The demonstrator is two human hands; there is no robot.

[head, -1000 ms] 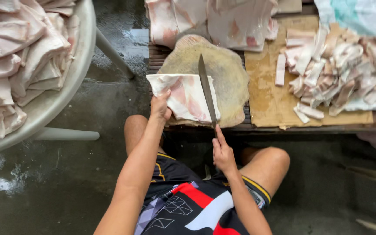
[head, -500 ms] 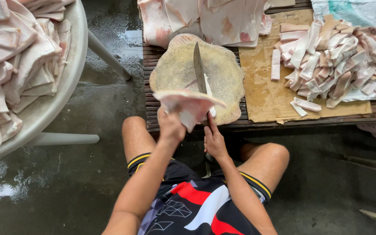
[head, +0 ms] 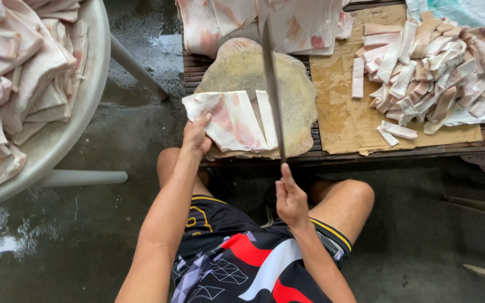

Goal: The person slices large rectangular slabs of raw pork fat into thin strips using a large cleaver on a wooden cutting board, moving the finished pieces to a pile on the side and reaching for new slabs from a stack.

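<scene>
Left hand (head: 196,136) pins pork slab (head: 225,120) on round block (head: 298,101); right hand (head: 291,199) holds long knife (head: 272,84).

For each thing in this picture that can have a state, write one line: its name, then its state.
Left hand: pressing the meat slab's edge.
Right hand: gripping the knife handle.
Knife: blade raised over the block.
Meat slab: flat, one strip cut off.
Chopping block: worn, on the bench.
Cut strips: piled on cardboard.
</scene>
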